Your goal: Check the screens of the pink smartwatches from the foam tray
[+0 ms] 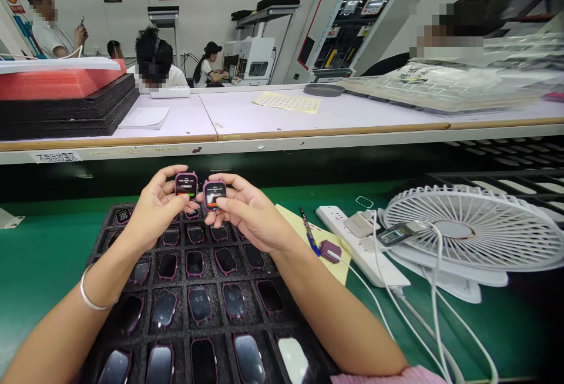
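Above the far end of a black foam tray (182, 313), my left hand (161, 205) grips a purple-framed smartwatch (186, 183) without a strap. Its lit screen carries small white text and a green and red strip at the bottom. Close beside it, my right hand (247, 211) holds a second purple smartwatch (214, 191), also lit, with the thumb over its lower screen. Several similar watches sit in the tray's square compartments, most with dark screens. One piece at the near right, a pale watch (293, 360), looks white. My forearms hide parts of the tray's sides.
Right of the tray lie a yellow paper (286, 214), a pen (309, 231) and a small purple device (330, 251) on a cable. Beyond are a white power strip (374, 266) and a white fan (458, 228). A shelf (220, 131) crosses ahead; co-workers are behind it.
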The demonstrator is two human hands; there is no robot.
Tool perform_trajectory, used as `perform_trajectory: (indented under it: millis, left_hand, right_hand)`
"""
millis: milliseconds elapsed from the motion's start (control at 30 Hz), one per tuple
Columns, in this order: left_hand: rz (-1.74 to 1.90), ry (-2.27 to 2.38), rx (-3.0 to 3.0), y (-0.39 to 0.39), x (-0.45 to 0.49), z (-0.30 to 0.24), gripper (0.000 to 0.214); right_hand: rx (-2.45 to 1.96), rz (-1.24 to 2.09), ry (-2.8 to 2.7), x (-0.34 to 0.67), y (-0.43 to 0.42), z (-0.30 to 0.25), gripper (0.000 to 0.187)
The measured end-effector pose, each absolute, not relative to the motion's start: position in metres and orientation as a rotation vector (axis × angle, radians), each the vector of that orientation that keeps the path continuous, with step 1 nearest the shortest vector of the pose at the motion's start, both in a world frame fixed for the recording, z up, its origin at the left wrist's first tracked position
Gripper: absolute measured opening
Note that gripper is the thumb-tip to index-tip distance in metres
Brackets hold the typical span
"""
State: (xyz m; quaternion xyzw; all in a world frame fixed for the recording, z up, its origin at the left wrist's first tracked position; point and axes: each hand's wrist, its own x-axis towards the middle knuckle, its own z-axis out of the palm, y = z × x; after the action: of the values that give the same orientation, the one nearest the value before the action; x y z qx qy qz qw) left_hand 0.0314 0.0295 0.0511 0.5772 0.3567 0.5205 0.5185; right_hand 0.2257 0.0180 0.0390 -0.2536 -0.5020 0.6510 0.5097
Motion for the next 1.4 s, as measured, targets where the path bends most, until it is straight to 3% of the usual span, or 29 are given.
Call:
perform_trajectory:
  millis: [100, 367, 533, 633, 767, 1100, 1400]
  left_hand:
    - [1.25, 0.855, 1.375, 0.028, 0.031, 0.052, 0.052]
    - [1.254, 0.944, 1.396, 0.026, 0.033, 0.057, 0.033]
    - [1.196, 0.937, 1.419, 0.031, 0.034, 0.05, 0.049]
    - [1.082, 0.964, 1.433, 0.046, 0.041, 0.037, 0.056]
    - [0.896, 1.083, 1.618, 0.08, 0.057, 0.009, 0.049]
    - [0.458, 1.398, 2.209, 0.117, 0.088, -0.039, 0.047]
    - [0.266, 1.56, 2.402, 0.109, 0.081, -0.034, 0.076]
  right_hand:
    - [-0.609, 1.535, -1.25, 0.226, 0.017, 0.039, 0.045]
    - [-0.743, 1.431, -1.237, 0.226, 0.023, 0.036, 0.031]
    - [-0.71, 1.544, -1.159, 0.227, 0.03, 0.034, 0.031]
    - [-0.705, 1.579, -1.19, 0.236, 0.044, 0.025, 0.045]
    - [-0.848, 1.505, -1.376, 0.263, 0.073, 0.005, 0.062]
    - [-1.184, 1.403, -1.67, 0.306, 0.11, -0.039, 0.057]
    - [-1.433, 0.973, -2.06, 0.312, 0.117, -0.043, 0.054]
